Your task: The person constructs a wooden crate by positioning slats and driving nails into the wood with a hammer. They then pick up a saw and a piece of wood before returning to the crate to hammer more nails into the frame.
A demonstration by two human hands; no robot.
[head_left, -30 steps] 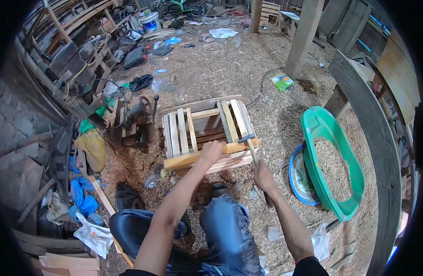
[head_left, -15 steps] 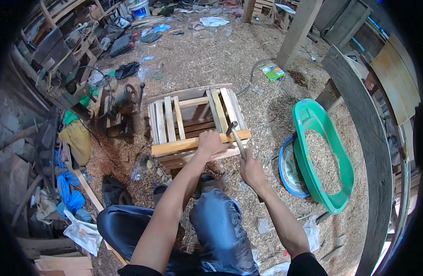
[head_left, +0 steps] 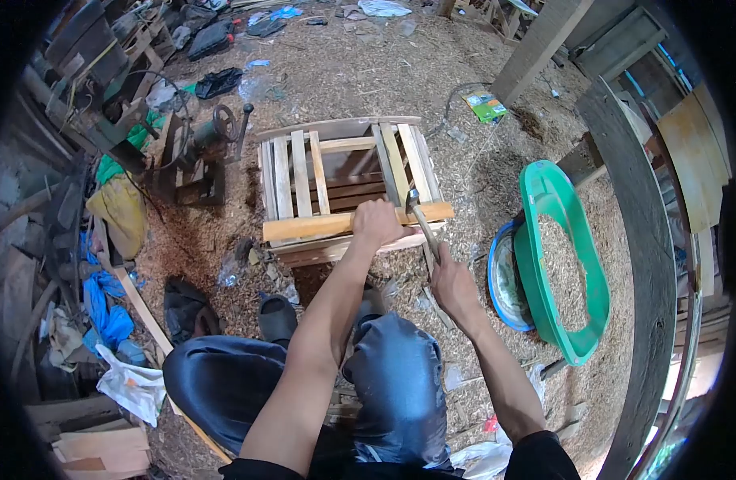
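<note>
A slatted wooden crate (head_left: 350,192) stands on the ground in front of my knees. Across its near edge lies a light wooden strip (head_left: 308,228). My left hand (head_left: 377,222) is closed over this strip, right of its middle. My right hand (head_left: 456,286) is wrapped round the handle of a hammer (head_left: 420,214). The hammer's metal head is at the strip, just right of my left hand. Any nail there is too small to make out.
A green plastic tub (head_left: 532,264) with shavings stands at the right, over a blue-rimmed basin (head_left: 496,300). A metal machine with a handwheel (head_left: 223,124) is at the left. A dark wooden beam (head_left: 644,240) runs down the right side. Wood shavings cover the ground.
The view has shifted slightly, so the crate appears larger. The hammer head has tilted and now shows a different side, still beside my left hand. Both hands keep their holds.
</note>
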